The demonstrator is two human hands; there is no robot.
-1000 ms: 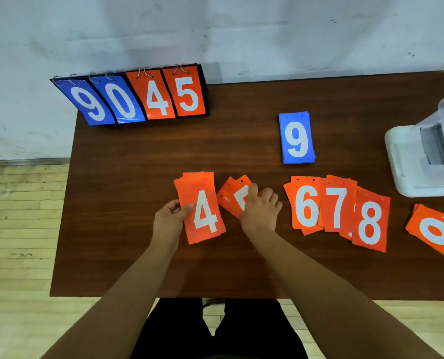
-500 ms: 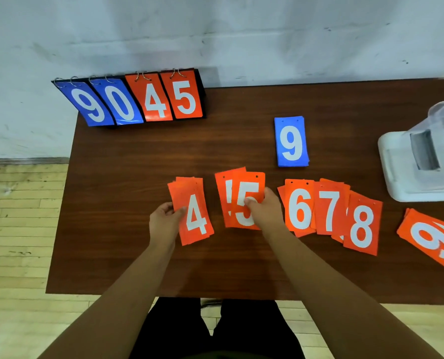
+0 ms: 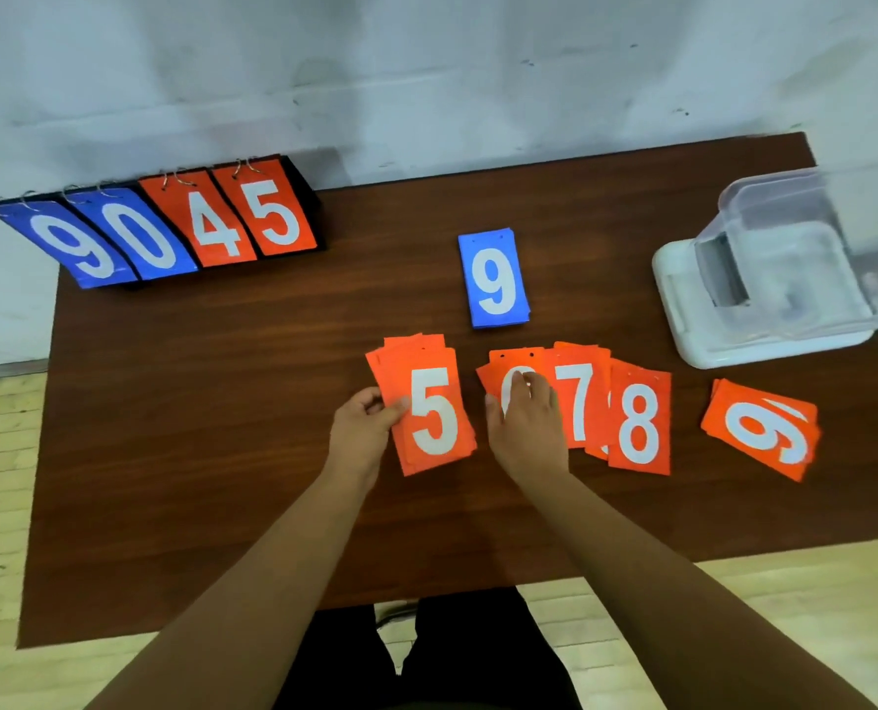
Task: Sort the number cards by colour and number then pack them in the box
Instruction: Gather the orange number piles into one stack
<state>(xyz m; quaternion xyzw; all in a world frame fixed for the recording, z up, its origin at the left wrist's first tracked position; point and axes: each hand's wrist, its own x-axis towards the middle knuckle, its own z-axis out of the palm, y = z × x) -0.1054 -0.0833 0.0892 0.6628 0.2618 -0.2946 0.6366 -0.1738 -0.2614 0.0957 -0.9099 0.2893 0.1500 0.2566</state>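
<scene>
While cards [image 3: 639, 422] lie on brown table [image 3: 211, 402], white wall [image 3: 426, 69] behind.

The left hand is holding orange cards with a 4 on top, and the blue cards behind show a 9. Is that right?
Not quite. The head view shows the left hand holding the orange pile with a 5 on top, not a 4. The blue pile behind does show a 9.
</scene>
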